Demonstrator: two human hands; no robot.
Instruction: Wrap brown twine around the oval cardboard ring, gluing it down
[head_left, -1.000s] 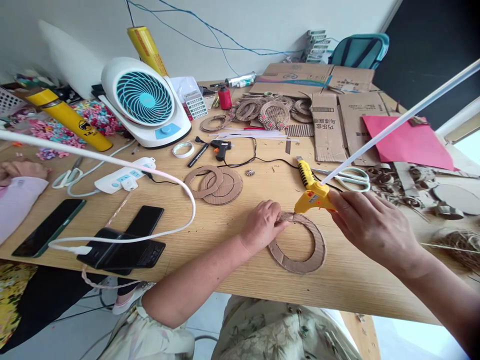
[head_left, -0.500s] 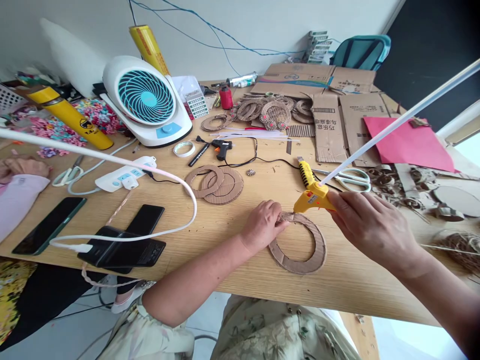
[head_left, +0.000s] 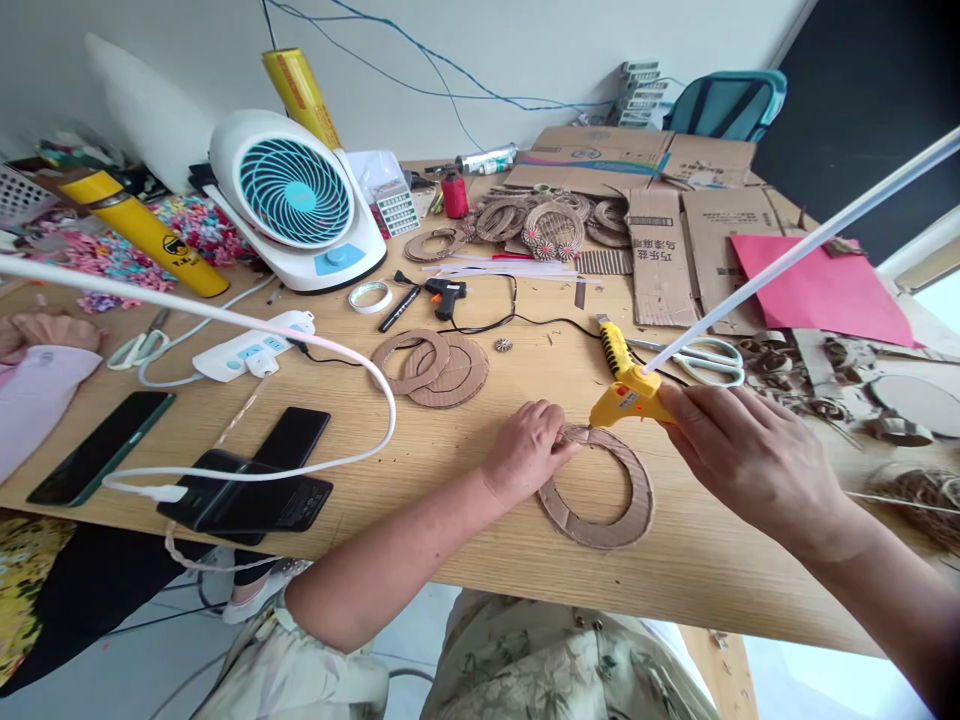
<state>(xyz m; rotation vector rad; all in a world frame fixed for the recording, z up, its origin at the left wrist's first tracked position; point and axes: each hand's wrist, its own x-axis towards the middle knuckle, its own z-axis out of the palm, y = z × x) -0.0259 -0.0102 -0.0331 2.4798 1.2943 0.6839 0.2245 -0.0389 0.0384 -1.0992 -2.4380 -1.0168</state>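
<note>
A flat cardboard ring (head_left: 643,497) lies on the wooden table in front of me. At its upper left edge, my left hand (head_left: 527,452) is closed, pinching the rim between thumb and fingers. My right hand (head_left: 754,465) is wrapped around a yellow hot glue gun (head_left: 626,398), whose nozzle points down at the ring's top edge. A long translucent glue stick (head_left: 795,255) sticks out of the gun's back toward the upper right. Whether the nozzle touches the cardboard I cannot tell.
Beyond the ring lie a yellow utility knife (head_left: 613,345), white scissors (head_left: 709,362) and more cardboard rings (head_left: 450,372). A black glue gun (head_left: 448,295) and a fan (head_left: 296,195) stand farther back. Phones (head_left: 101,447) and a power strip (head_left: 251,345) are left, near another person's sleeve (head_left: 45,400).
The glue gun has shifted very slightly to the right along the ring's top edge. My left hand keeps its grip on the rim, and the ring lies nearly the same.
</note>
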